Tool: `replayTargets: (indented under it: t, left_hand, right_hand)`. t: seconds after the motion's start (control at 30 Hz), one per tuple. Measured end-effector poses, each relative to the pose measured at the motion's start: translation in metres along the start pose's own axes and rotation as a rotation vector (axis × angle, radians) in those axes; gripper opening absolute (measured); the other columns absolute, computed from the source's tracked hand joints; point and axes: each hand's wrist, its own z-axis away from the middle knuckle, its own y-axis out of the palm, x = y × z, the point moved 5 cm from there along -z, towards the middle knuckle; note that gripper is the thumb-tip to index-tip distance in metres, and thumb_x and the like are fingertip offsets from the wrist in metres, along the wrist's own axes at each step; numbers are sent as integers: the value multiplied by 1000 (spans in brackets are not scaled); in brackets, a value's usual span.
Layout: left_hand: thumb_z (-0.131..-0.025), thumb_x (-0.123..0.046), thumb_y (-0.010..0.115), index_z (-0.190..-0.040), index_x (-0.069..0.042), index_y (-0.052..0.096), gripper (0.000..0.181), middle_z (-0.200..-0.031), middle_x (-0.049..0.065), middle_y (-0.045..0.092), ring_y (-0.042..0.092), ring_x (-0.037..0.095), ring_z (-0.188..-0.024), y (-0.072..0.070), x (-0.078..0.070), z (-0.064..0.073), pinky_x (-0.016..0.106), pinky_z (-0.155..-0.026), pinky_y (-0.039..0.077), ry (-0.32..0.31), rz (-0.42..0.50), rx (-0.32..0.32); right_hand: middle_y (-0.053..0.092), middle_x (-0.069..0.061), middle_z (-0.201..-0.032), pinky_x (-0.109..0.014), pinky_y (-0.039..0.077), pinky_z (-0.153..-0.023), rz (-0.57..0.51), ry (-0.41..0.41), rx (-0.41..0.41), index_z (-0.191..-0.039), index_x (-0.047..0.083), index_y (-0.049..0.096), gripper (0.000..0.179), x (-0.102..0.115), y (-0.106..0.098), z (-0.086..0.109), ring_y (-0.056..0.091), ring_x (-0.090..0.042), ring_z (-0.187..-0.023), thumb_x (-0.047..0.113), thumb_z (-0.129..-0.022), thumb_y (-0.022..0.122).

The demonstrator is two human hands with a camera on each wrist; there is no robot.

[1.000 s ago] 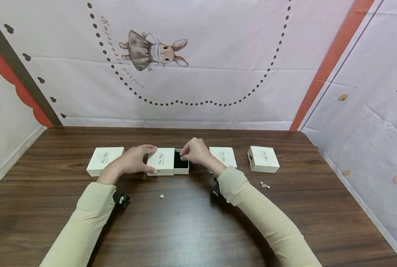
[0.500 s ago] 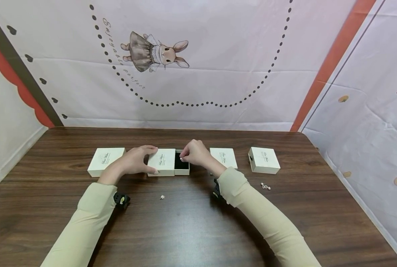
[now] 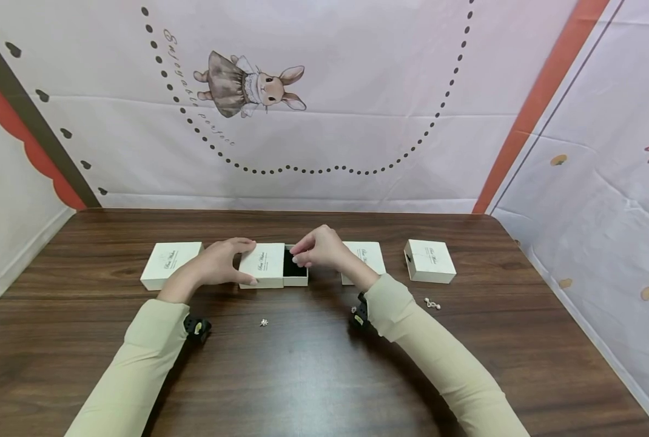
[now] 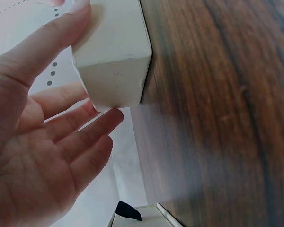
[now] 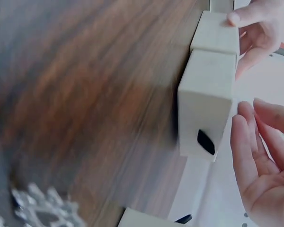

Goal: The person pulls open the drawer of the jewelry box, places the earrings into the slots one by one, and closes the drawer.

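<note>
My left hand (image 3: 218, 261) grips the outer sleeve of a white drawer-style gift box (image 3: 262, 265), thumb on the near side and fingers at the far side. The left wrist view shows the box's plain end (image 4: 114, 80) beside the fingers. Its drawer (image 3: 296, 281), lined in black, is slid partly out to the right. My right hand (image 3: 321, 249) hovers over the drawer's right part, thumb and fingertips slightly apart and nothing visible between them. In the right wrist view a black ribbon tab (image 5: 206, 142) sticks out of the drawer's end. The drawer's contents are hidden.
Similar boxes stand in the row: one at left (image 3: 166, 267), one behind the right forearm (image 3: 367, 252), one at right (image 3: 430, 261). Small silvery jewellery pieces lie in front: a flower-like one (image 3: 264, 323), a beaded one (image 3: 432, 304) and a sparkling one (image 5: 45, 208) by the right wrist.
The small pale piece seen between my right fingertips no longer shows there, and the fingers have parted. The right hand has lifted slightly; the left has stayed on the box.
</note>
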Motion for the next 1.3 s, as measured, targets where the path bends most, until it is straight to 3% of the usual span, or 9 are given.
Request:
replayTargets:
  t: [0.17, 0.37, 0.57, 0.83, 1.07, 1.3]
  left_hand:
    - [-70, -42, 76, -137, 0, 38, 88, -142, 21, 34, 31, 42, -127, 0, 0, 0, 55, -98, 31, 2, 4, -1]
    - [-70, -40, 77, -137, 0, 38, 87, -142, 21, 34, 31, 42, -127, -1, -1, 1, 55, -98, 31, -1, 10, 1]
    - [-70, -38, 77, -137, 0, 38, 86, -141, 21, 34, 32, 41, -127, -1, -1, 1, 55, -98, 32, -5, 14, -3]
    - [-70, -36, 77, -136, 1, 39, 85, -141, 21, 35, 32, 41, -127, -1, 1, 2, 54, -98, 32, -3, 8, -5]
    - [-70, -36, 78, -136, 2, 39, 85, -141, 22, 34, 32, 41, -126, -1, 0, 0, 54, -99, 31, 2, 16, -10]
    - [-68, -38, 78, -135, 3, 40, 86, -140, 23, 36, 35, 42, -125, 0, -1, 0, 54, -97, 33, 14, 17, -26]
  right_hand:
    - [71, -4, -88, -27, 53, -66, 30, -51, 34, -92, 6, 73, 16, 5, 5, 8, 65, -10, -68, 10, -77, 73]
    - [71, -2, -86, -20, 50, -68, 60, -92, 63, -93, 7, 73, 18, 11, 11, 15, 64, -7, -77, 12, -76, 74]
    - [71, -5, -86, -17, 49, -69, 69, -150, 108, -92, 4, 73, 18, 20, 21, 18, 65, -7, -79, 8, -75, 74]
    - [71, -3, -85, -17, 48, -69, 93, -168, 155, -92, 5, 73, 17, 25, 32, 18, 63, -4, -75, 10, -76, 74]
    - [70, 0, -79, -18, 49, -63, 119, -136, 275, -91, 4, 72, 20, 25, 45, 21, 62, -4, -68, 13, -74, 76]
    - [70, 1, -71, -22, 51, -58, 119, -70, 398, -87, 5, 73, 14, 28, 56, 25, 65, -16, -65, 10, -74, 75]
